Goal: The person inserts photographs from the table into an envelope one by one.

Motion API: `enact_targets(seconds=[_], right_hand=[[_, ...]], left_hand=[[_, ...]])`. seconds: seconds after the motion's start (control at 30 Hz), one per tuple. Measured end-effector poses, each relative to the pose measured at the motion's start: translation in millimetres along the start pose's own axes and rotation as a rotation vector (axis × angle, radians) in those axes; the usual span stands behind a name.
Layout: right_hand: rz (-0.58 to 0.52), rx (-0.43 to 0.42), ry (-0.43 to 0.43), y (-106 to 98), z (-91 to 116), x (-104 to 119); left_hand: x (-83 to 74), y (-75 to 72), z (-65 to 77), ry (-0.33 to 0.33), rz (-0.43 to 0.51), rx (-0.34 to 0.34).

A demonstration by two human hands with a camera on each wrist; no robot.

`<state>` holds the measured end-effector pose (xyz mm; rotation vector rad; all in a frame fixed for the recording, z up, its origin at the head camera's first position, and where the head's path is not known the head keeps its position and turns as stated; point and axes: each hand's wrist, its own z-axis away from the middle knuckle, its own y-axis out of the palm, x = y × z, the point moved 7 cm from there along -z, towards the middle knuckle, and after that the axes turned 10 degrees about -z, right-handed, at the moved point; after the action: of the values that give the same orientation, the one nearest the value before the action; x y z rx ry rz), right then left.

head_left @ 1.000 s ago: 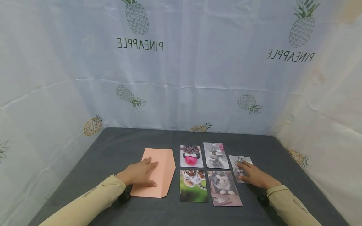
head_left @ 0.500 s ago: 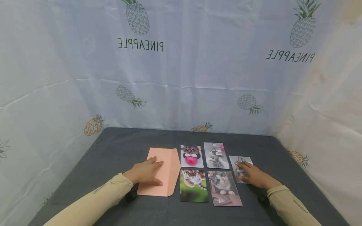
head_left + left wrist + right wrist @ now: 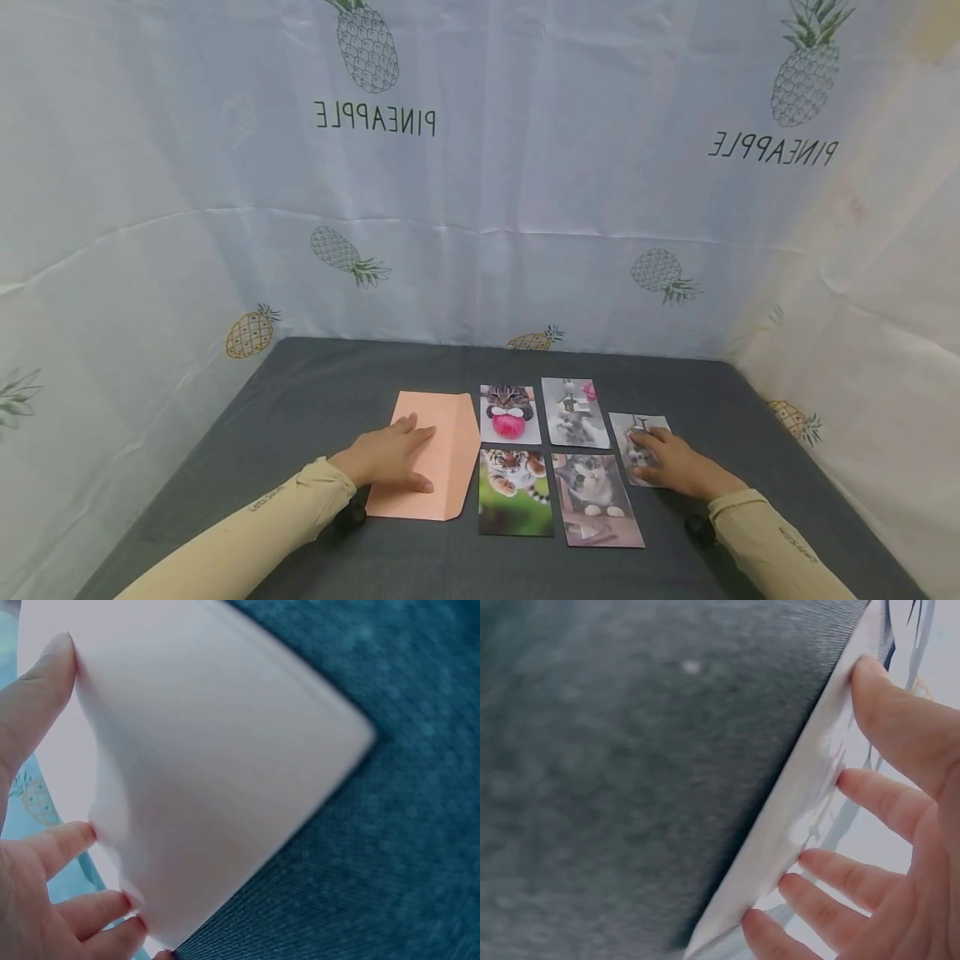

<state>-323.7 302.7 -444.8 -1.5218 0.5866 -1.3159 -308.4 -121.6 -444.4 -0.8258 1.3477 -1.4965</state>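
Where the peach envelope (image 3: 444,454) lies left of centre, long axis toward the far edge of the table (image 3: 300,392), left hand (image 3: 384,458) rests on it, fingers spread. Right hand (image 3: 684,465), fingers extended, touches the rightmost card (image 3: 632,452).

The envelope (image 3: 453,454) is plain peach. The tiger card (image 3: 515,504) shows orange, black and white stripes on green; the tabby card (image 3: 511,408), brown stripes and a pink ball (image 3: 509,427); the kitten card (image 3: 597,500), grey and white on brownish pink. The table (image 3: 337,375) is dark grey, the curtain (image 3: 510,175) whitish with pineapples (image 3: 367,50) (some grey-green, some yellow), the sleeves (image 3: 251,533) dark-lettered cream.
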Motion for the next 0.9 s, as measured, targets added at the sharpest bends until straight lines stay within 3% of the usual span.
enact_targets(seconds=[0.2, 0.4, 0.67, 0.9], right_hand=[[0.047, -0.008, 0.01, -9.0, -5.3, 6.6], [0.083, -0.094, 0.039, -34.0, -14.5, 8.2], [-0.125, -0.159, 0.164, -53.0, -31.2, -29.3], [-0.273, -0.105, 0.278, -50.8, -34.9, -54.9]], left_hand=[[-0.9, -1.7, 0.4, 0.001, 0.009, -0.005], [-1.1, -3.1, 1.1, 0.012, 0.004, -0.014], [-1.5, -4.2, 1.9, 0.028, -0.001, -0.022], [-0.1, -2.6, 1.3, 0.026, -0.003, -0.023]])
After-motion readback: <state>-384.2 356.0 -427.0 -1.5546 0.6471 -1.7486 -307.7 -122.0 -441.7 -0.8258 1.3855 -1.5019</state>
